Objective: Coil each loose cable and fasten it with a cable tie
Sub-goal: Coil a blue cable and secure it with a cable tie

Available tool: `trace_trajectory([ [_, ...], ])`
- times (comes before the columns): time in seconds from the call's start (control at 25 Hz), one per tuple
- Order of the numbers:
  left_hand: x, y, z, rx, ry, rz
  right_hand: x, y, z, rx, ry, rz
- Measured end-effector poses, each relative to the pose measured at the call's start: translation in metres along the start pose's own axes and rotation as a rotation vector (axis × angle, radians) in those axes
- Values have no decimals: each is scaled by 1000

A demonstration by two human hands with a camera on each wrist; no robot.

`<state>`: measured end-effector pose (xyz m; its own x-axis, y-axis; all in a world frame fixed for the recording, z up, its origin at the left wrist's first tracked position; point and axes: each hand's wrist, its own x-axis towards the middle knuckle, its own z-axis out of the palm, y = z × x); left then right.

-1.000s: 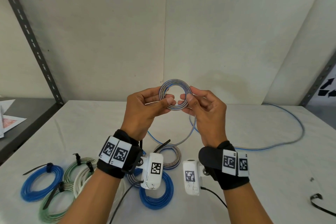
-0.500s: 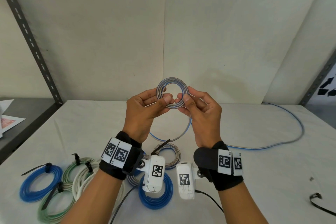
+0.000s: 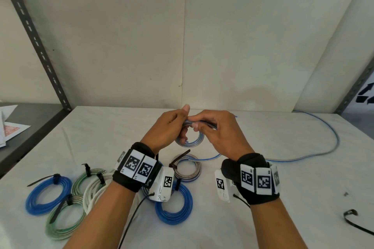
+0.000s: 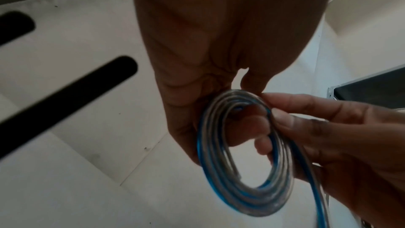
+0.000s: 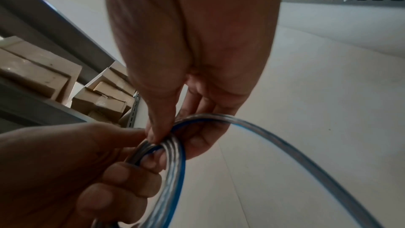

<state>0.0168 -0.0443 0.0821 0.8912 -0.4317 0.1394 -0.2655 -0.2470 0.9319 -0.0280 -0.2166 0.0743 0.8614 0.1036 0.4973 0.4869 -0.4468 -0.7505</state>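
Just above the middle of the head view, a small coil of clear-and-blue cable (image 3: 189,139) is held over the white table (image 3: 263,198) by both hands. The coil's left side is gripped by the left hand (image 3: 168,127): its fingers are curled through the ring and its thumb is raised above the knuckles. The upper right part of the coil is pinched by the right hand (image 3: 219,133), with the thumb pressed onto the bundled turns and the fingers curled beneath them. In the left wrist view, the turns (image 4: 245,171) are seen stacked into one ring, fingertips of both hands meeting at its top. In the right wrist view, the thumb tip (image 5: 157,134) is pressed on the strands, and a loose strand is seen leaving the coil toward the lower right.

From the coil, the uncoiled tail (image 3: 323,147) is laid in a wide arc across the right half of the table toward the back wall. At the lower left of the head view, finished coils are gathered, each bound by a black tie: a blue one (image 3: 47,196), a green one (image 3: 64,222), a second green one (image 3: 85,182) and a white one (image 3: 95,192). Near the wrists, another blue coil (image 3: 174,206) and a clear-and-blue coil (image 3: 188,170) are lain. A loose black cable tie (image 3: 356,222) is seen at the lower right edge.
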Motion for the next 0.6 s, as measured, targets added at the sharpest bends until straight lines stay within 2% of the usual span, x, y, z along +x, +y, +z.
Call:
trace_trajectory([
  [0.12, 2, 0, 2, -86, -10, -29, 1, 0, 1, 0, 18, -26],
  [0.36, 2, 0, 3, -205, 103, 16, 2, -5, 6, 177, 132, -5],
  [0.48, 6, 5, -1, -432, 216, -13, 4, -7, 6, 284, 236, 48],
  [0.6, 7, 11, -2, -663, 250, -56, 4, -10, 12, 358, 287, 67],
])
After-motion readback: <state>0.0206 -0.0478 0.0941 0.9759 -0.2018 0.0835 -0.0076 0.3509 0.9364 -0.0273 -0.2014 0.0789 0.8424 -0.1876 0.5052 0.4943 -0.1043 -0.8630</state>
